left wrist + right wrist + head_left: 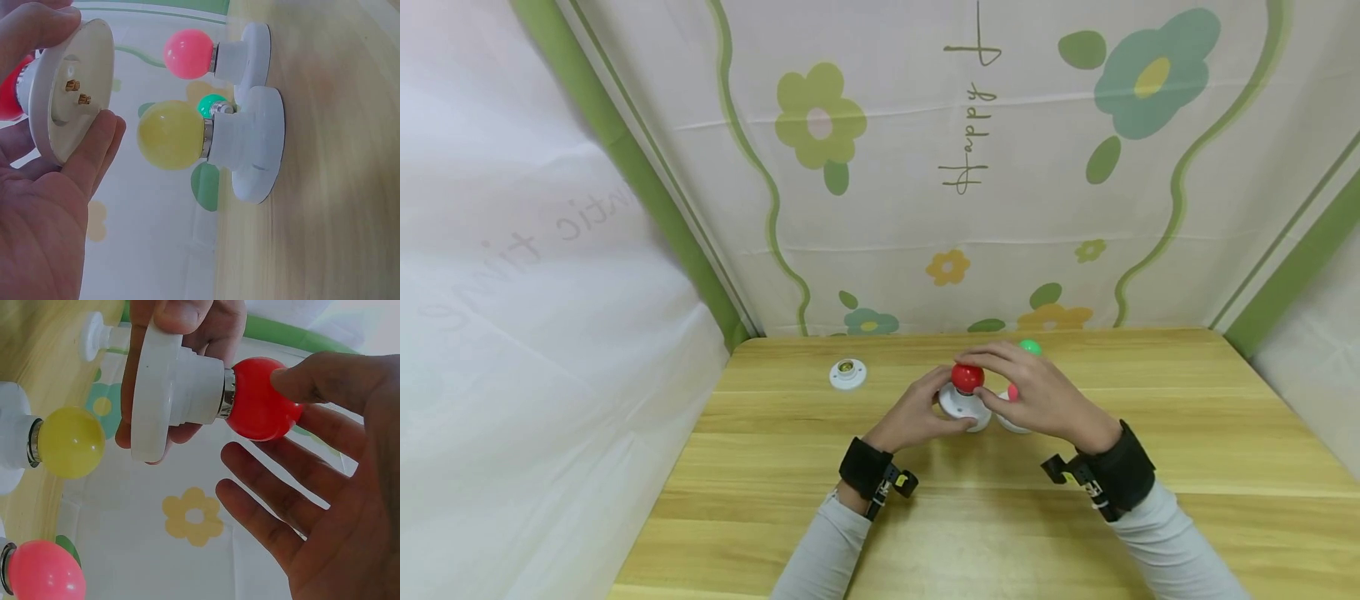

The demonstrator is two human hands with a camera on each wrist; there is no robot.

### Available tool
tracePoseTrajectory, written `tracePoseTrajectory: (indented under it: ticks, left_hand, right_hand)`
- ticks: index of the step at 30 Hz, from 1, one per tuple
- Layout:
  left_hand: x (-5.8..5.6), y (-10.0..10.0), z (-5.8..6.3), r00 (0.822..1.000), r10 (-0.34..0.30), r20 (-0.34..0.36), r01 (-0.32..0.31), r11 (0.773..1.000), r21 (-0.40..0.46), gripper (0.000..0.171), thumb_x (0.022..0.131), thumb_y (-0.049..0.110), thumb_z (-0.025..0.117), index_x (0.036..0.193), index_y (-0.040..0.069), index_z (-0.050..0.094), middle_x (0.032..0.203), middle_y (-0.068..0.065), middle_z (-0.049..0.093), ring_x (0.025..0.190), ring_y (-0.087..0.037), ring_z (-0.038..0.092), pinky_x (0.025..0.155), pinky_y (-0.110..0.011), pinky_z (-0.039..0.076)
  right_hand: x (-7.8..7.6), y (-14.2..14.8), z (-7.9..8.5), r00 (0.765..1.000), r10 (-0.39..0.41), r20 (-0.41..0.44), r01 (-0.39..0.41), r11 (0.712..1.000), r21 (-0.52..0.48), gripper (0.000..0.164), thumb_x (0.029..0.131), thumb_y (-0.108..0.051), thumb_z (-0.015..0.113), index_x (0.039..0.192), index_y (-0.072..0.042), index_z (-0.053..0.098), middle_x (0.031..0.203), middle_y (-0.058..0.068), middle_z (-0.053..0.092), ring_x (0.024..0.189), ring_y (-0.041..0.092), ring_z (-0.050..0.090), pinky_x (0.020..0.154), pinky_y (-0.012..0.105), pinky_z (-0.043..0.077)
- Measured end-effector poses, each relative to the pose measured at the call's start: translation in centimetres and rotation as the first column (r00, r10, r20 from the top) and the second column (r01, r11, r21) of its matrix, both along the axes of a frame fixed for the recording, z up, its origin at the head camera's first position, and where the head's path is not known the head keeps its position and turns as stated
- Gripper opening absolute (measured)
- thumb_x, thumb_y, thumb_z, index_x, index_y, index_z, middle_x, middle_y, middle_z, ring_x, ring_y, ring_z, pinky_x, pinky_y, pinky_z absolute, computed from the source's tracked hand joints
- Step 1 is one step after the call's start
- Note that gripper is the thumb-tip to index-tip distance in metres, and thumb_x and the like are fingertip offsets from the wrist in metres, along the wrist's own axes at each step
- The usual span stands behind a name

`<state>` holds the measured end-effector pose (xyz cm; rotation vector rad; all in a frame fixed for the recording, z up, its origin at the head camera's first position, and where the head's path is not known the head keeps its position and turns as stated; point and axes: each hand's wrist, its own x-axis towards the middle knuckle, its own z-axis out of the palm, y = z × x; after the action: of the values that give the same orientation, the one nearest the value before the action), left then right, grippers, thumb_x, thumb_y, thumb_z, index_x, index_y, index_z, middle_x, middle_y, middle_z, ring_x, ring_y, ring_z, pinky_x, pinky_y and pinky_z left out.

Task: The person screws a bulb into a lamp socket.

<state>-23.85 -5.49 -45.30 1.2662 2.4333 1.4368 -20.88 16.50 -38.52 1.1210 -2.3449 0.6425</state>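
Note:
My left hand (917, 414) grips a white round lamp holder (153, 394) by its rim, tilted and raised off the table. A red bulb (262, 399) sits in its socket. With thumb and forefinger, my right hand (1037, 392) pinches that bulb, while its other fingers are spread in the right wrist view. The left wrist view shows the holder's hollow underside with two brass terminals (78, 92). Nearby, a yellow bulb (170, 134) and a pink bulb (189, 54) stand upright in white holders on the table. Behind them is a green bulb (211, 105).
Another white lamp holder (847, 375), without a bulb, lies towards the back left of the wooden table (760, 500). A patterned white curtain (887, 208) hangs behind the table, and a white sheet (550, 375) hangs at the left.

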Motion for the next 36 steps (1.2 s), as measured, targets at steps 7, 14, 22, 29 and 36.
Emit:
tracePoseTrajectory:
  ticks: [7, 14, 22, 29, 36]
  left_hand:
    - [0.11, 0.02, 0.03, 1.0, 0.006, -0.001, -0.006, 1.0, 0.002, 0.067, 0.085, 0.03, 0.074, 0.144, 0.028, 0.041, 0.14, 0.006, 0.05, 0.124, -0.007, 0.052, 0.098, -0.023, 0.049]
    - [0.2, 0.1, 0.12, 1.0, 0.018, -0.02, -0.019, 1.0, -0.017, 0.064, 0.084, 0.03, 0.075, 0.14, 0.025, 0.046, 0.136, 0.006, 0.053, 0.122, -0.006, 0.053, 0.099, -0.022, 0.049]
    - [0.25, 0.16, 0.04, 1.0, 0.019, 0.01, -0.019, 1.0, -0.015, 0.064, 0.083, 0.032, 0.076, 0.14, 0.026, 0.046, 0.137, 0.006, 0.053, 0.121, -0.005, 0.053, 0.098, -0.022, 0.049]
    - [0.1, 0.13, -0.02, 0.999, 0.024, 0.031, -0.024, 1.0, 0.003, 0.065, 0.083, 0.033, 0.076, 0.14, 0.029, 0.045, 0.137, 0.007, 0.053, 0.123, -0.007, 0.053, 0.099, -0.023, 0.049]
    - [-0.07, 0.14, -0.23, 1.0, 0.009, 0.028, -0.01, 1.0, 0.01, 0.067, 0.084, 0.032, 0.075, 0.142, 0.029, 0.042, 0.138, 0.006, 0.053, 0.125, -0.008, 0.053, 0.1, -0.024, 0.049]
  right_hand:
    - [-0.19, -0.04, -0.19, 0.999, -0.031, -0.012, 0.031, 0.999, -0.012, 0.046, 0.081, -0.025, 0.076, 0.125, -0.016, 0.063, 0.123, -0.002, 0.063, 0.113, 0.016, 0.061, 0.09, 0.039, 0.054]
    - [-0.16, -0.22, -0.31, 0.993, -0.104, -0.055, 0.104, 0.995, -0.013, 0.047, 0.078, -0.041, 0.079, 0.114, -0.015, 0.064, 0.109, -0.004, 0.063, 0.091, 0.011, 0.062, 0.072, 0.03, 0.055]
    - [-0.03, -0.25, -0.32, 0.987, -0.163, -0.014, 0.163, 0.987, 0.005, 0.054, 0.077, -0.052, 0.076, 0.114, -0.015, 0.06, 0.104, -0.006, 0.061, 0.088, 0.009, 0.06, 0.067, 0.026, 0.053]
    - [0.18, 0.0, 0.07, 0.992, -0.105, 0.07, 0.107, 0.994, -0.024, 0.051, 0.085, -0.03, 0.073, 0.131, -0.018, 0.055, 0.128, -0.002, 0.057, 0.099, 0.012, 0.059, 0.077, 0.032, 0.054]
    - [0.2, 0.11, -0.03, 0.996, 0.005, 0.086, -0.004, 1.0, -0.013, 0.054, 0.083, -0.008, 0.063, 0.136, -0.017, 0.055, 0.139, 0.001, 0.056, 0.126, 0.02, 0.054, 0.099, 0.044, 0.05]
